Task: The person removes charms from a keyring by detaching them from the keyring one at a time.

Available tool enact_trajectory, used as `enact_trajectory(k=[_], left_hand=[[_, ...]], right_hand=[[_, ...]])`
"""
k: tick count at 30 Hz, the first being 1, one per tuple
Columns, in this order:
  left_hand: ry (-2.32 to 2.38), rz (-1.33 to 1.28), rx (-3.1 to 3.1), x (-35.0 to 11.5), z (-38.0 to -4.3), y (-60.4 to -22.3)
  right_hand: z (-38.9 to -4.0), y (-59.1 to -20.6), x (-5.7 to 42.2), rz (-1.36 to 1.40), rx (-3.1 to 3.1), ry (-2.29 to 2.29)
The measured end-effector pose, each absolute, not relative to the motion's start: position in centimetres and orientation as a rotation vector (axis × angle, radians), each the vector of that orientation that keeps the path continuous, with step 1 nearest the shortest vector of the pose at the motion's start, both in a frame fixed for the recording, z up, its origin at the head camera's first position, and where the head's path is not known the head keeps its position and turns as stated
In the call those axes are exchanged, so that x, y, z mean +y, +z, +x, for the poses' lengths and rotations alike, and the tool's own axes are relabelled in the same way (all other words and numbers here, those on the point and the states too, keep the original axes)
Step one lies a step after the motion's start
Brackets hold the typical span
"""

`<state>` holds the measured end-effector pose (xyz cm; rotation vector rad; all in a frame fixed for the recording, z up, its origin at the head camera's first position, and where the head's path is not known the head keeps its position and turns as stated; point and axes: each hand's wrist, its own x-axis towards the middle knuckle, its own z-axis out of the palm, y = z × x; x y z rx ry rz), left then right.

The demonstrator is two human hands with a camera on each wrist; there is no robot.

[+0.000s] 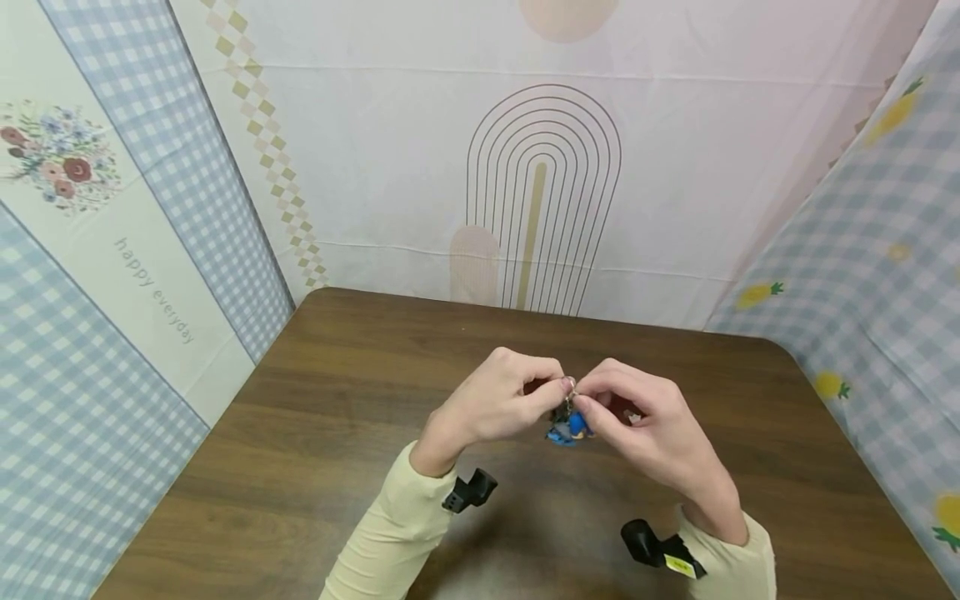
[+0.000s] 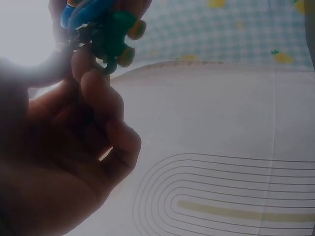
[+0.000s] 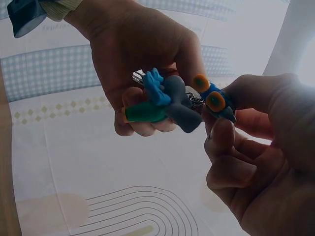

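A bunch of keychain charms, small coloured figures on metal rings and chains, hangs between both hands above the table. My left hand (image 1: 491, 400) pinches a metal ring at the top between thumb and forefinger. From the other side, my right hand (image 1: 660, 421) pinches the ring or chain beside it. In the right wrist view, a blue charm with orange feet (image 3: 215, 102) sits against the right fingertips, while a grey charm (image 3: 186, 117) and a green charm (image 3: 143, 112) dangle by the left hand. The left wrist view shows a green charm with orange feet (image 2: 118, 37). Fingers partly hide the rings.
Below the hands lies a brown wooden table (image 1: 315, 467). A white printed cloth (image 1: 375, 167) hangs behind it, with checked cloths on the left and right sides. Black wrist cameras (image 1: 470, 491) sit at both cuffs.
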<state>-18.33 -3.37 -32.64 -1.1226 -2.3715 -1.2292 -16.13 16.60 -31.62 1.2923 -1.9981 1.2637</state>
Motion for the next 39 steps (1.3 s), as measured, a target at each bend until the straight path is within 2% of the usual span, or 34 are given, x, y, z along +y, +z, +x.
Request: enact_trajectory(k=[24, 33, 39], left_hand=[[-1.243, -1.154, -2.167, -2.2, -19.6, -32.7], [-1.121, -1.159, -2.199, -2.4, -19.3, -32.6], [-1.239, -1.128, -2.221, -2.4, -19.0, -32.5]], right_hand=[[-18.3, -32.1, 17.9, 1.352, -1.931, 1.289], [-18.0, -32.3, 17.3, 1.309, -1.914, 1.296], [-17.8, -32.0, 17.2, 1.316, -1.866, 1.264]])
